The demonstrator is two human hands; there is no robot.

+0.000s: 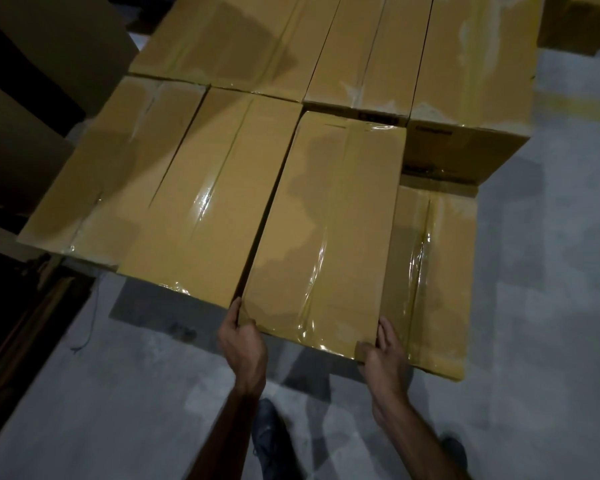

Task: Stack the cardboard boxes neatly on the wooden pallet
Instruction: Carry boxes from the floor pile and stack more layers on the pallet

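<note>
Cardboard box (326,220) near corners gripped by left hand (243,344), right hand (383,358).

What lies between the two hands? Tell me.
In the head view, the near end of one taped cardboard box spans the stretch: the left hand grips its near-left corner, the right hand its near-right corner.

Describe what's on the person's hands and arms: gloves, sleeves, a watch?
Both the left hand and right hand are bare, with no gloves. No rings, watch or wristband show. Both forearms are uncovered as far as the frame reaches; no sleeves are in view.
</note>
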